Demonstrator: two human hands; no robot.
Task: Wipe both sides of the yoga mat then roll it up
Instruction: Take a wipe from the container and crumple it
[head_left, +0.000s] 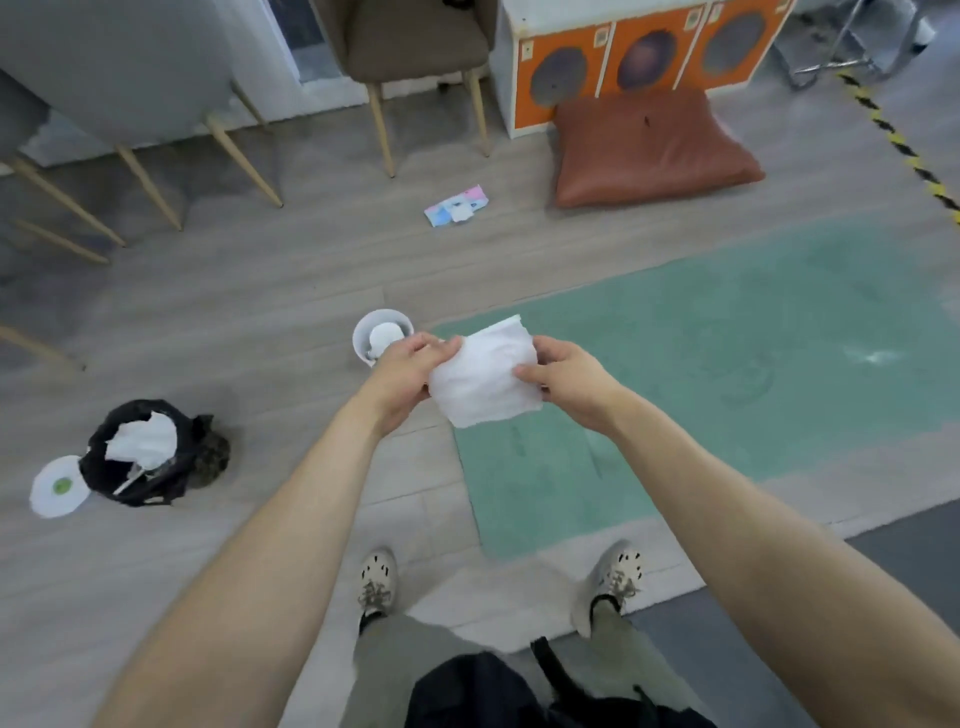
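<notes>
A green yoga mat (727, 353) lies unrolled flat on the floor, stretching from in front of my feet toward the right. Above its near left corner I hold a white wipe (485, 382) between both hands. My left hand (405, 371) grips the wipe's left edge, and my right hand (563, 376) pinches its right edge with thumb on top. The wipe is crumpled and partly spread.
A white tub of wipes (382, 338) stands open on the floor left of the mat, its lid (57, 486) beside a black-bagged bin (143, 452). A tissue pack (457, 205), brown cushion (649, 145), chairs and orange cabinets line the far side.
</notes>
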